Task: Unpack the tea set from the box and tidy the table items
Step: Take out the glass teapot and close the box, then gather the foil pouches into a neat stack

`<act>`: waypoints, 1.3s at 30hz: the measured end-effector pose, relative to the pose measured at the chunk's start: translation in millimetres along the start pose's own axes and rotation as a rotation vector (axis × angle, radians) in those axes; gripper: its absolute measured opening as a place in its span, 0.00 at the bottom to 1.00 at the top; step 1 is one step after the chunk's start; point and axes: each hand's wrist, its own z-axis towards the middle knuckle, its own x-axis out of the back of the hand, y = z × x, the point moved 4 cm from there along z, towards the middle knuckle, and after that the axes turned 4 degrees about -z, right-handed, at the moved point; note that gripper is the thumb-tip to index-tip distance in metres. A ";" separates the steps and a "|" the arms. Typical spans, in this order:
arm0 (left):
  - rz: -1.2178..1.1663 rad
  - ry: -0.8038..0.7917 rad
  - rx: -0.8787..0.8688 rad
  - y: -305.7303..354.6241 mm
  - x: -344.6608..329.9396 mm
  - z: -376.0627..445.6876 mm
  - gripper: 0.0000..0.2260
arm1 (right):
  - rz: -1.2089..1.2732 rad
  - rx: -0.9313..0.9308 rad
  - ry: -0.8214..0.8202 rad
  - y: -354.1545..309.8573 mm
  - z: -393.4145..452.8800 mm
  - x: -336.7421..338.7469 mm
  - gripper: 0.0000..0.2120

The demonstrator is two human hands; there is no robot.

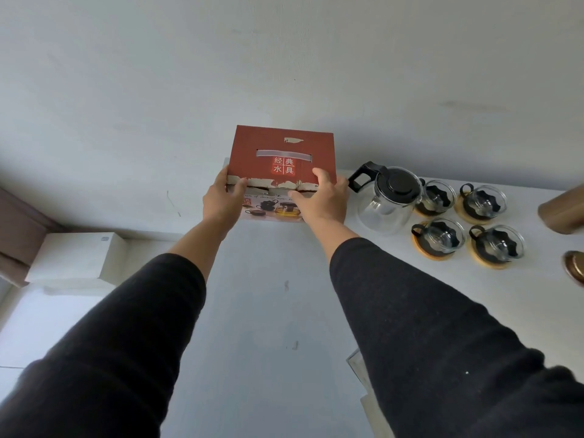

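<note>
Both arms outstretched toward 12 o'clock, black sleeves pushed up the forearms. Left hand and right hand clamped on the near edge of the red cardboard tea-set box, thumbs on the lid, fingers curled under. Box at the far side of the white desk, against the wall, long axis running 9 to 3 o'clock; lid edge torn, white characters on top. At 3 o'clock, apart: glass teapot with black lid and four glass cups on wooden coasters.

White table: box, teapot, cups.
</note>
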 end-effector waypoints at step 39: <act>0.308 -0.312 0.295 -25.0 -174.9 -327.3 0.34 | -0.074 -0.453 -0.161 293.1 -223.4 172.8 0.30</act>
